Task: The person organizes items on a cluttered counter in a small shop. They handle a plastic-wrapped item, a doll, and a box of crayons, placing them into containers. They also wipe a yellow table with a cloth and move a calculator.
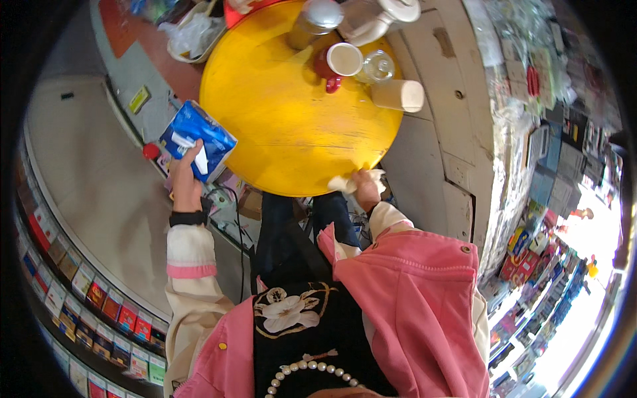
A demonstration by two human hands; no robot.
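Note:
My left hand (pixel 188 178) grips a blue soft pack of tissues (pixel 213 136) by its near side, just left of a round yellow table (pixel 279 132). A white tissue end pokes from the pack by my thumb. At the table's near right edge, my right hand (pixel 366 188) is closed on a crumpled whitish tissue (pixel 342 183), which touches the rim. Toward the far side of the tabletop stand a red mug (pixel 330 61) with a pale inside, a jar with a grey lid (pixel 322 13), a small clear glass jar (pixel 378 66) and a beige cylindrical container (pixel 398 95).
A clear pitcher with a white lid (pixel 378 16) stands at the table's far edge. A basket with a plastic bag (pixel 192 36) sits far left. A white cabinet (pixel 434 139) borders the table's right. A black cable (pixel 240 232) hangs near my left forearm. Small boxes (pixel 113 308) line the left shelves.

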